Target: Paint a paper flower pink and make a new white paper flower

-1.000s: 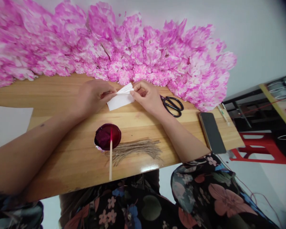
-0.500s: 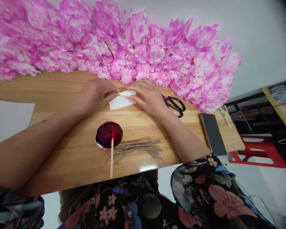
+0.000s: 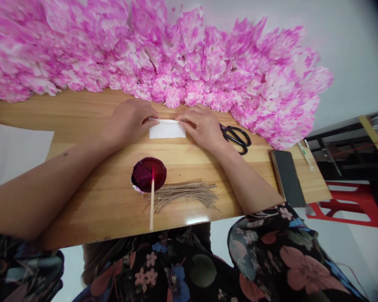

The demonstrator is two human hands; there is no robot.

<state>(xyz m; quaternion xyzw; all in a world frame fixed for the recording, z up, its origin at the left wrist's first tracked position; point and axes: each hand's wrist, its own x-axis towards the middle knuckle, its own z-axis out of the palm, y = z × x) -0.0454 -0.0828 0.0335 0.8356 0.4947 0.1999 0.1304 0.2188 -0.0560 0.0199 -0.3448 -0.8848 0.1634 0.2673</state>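
White tissue (image 3: 167,129) lies flat on the wooden table (image 3: 82,201), just before the pink flowers (image 3: 189,63); it looks thin, light and easy to tear, so I judge it is best held softly at the two short ends. Left hand (image 3: 130,121) and right hand (image 3: 203,127) press fingertips down on those ends, while a red dish (image 3: 148,173) with a stick (image 3: 151,201), twine (image 3: 185,193) and scissors (image 3: 237,137) lie near.

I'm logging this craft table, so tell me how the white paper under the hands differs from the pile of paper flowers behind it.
The white paper is plain white; the paper flowers are pink and white. The paper lies flat and folded, pressed by the left hand and right hand; the flowers are ruffled, heaped and untouched. Both rest on the wooden table.
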